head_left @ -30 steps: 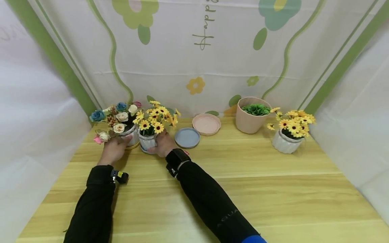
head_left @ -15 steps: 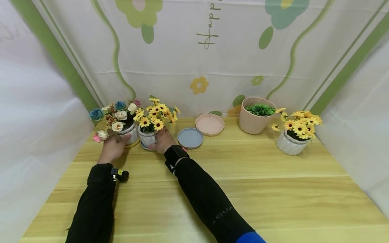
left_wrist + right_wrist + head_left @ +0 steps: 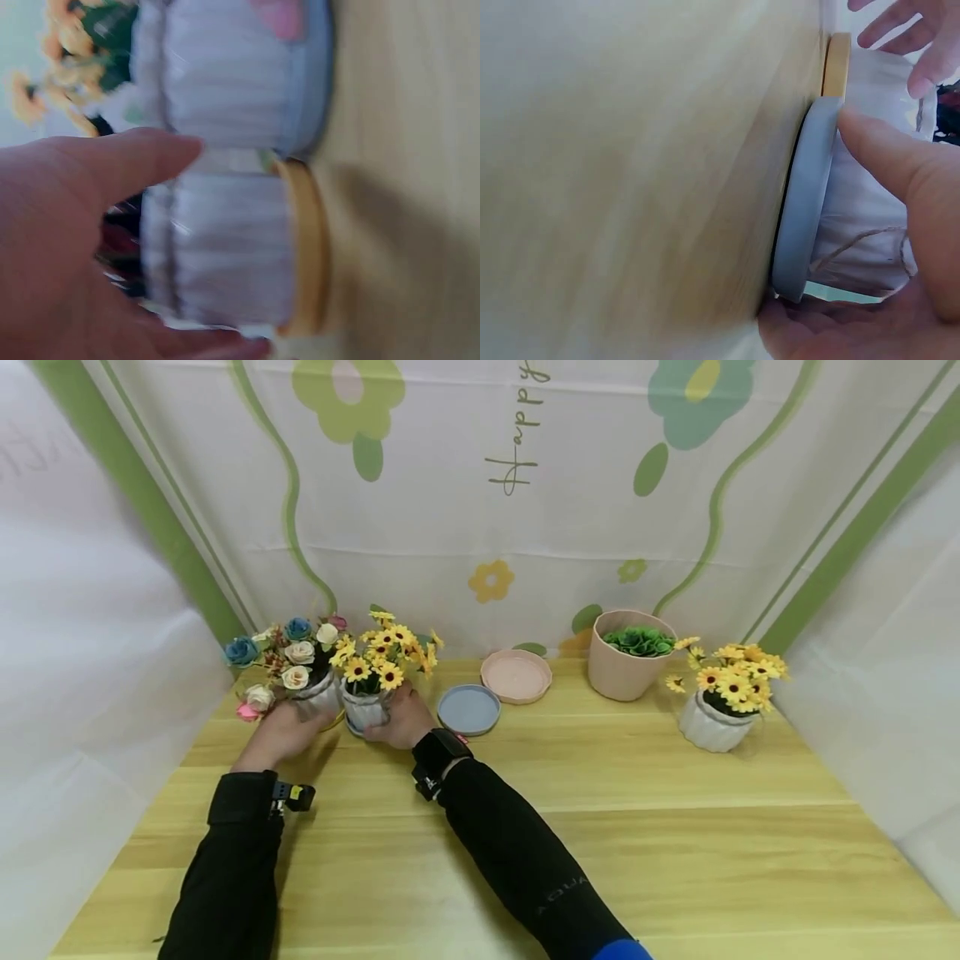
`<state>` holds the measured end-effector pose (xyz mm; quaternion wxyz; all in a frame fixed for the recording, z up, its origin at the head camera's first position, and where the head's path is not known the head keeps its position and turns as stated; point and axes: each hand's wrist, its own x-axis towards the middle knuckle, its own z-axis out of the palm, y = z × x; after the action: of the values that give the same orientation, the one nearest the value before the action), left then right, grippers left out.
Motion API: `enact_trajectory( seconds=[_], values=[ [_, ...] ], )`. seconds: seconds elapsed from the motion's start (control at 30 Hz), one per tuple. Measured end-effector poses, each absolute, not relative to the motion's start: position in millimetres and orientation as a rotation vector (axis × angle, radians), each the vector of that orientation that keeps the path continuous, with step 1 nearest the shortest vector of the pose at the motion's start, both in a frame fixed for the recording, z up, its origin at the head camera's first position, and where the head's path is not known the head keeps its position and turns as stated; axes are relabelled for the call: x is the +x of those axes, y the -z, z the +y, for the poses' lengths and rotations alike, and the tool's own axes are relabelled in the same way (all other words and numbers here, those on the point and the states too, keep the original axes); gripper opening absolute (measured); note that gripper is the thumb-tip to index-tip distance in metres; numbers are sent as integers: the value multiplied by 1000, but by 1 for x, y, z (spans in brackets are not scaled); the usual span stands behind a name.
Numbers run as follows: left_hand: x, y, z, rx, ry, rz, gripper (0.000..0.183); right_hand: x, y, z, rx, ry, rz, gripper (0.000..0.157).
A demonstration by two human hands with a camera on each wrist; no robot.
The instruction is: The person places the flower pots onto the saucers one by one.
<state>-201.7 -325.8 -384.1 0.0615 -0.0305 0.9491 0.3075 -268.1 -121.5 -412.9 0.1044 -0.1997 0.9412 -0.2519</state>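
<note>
At the back left stands a whitish flower pot (image 3: 321, 695) of blue, cream and pink artificial roses (image 3: 298, 653) on a yellow saucer (image 3: 309, 247). My left hand (image 3: 287, 732) is around its left side, thumb and fingers extended and apart from it in the left wrist view. Directly beside it, a second whitish pot (image 3: 365, 710) with yellow daisies (image 3: 384, 653) sits on a blue-grey saucer (image 3: 807, 202). My right hand (image 3: 405, 718) grips this saucer low down, thumb on its near rim and fingers curled at the other side.
Another blue-grey saucer (image 3: 468, 710) and a pink saucer (image 3: 516, 677) lie right of my right hand. Farther right stand a pink pot (image 3: 624, 672) with green leaves and a white pot (image 3: 715, 727) of yellow daisies. A printed cloth (image 3: 420, 527) rises behind the table.
My left hand has loosened from the rose pot, its thumb drawing back slightly. The right hand stays at the daisy pot's base. The head view shifts a little.
</note>
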Motion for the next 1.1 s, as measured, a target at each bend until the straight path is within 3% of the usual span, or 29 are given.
enact_trajectory(
  seconds=[0.27,0.43,0.5,0.8,1.1],
  values=[
    [-191,362,-305,-79,-802,2809,57,-251,408,-98,-750,832,2656,105],
    [-179,352,-291,-12,-778,2751,104,-239,410,-86,-710,905,2553,112],
    [-176,350,-285,28,-756,2738,112,-235,410,-81,-722,909,2533,115],
    [-168,346,-249,364,-783,2714,87,-219,403,-52,-780,850,2439,121],
    [-166,353,-219,522,-806,2694,99,-200,396,-7,-970,790,2386,121]
  ],
)
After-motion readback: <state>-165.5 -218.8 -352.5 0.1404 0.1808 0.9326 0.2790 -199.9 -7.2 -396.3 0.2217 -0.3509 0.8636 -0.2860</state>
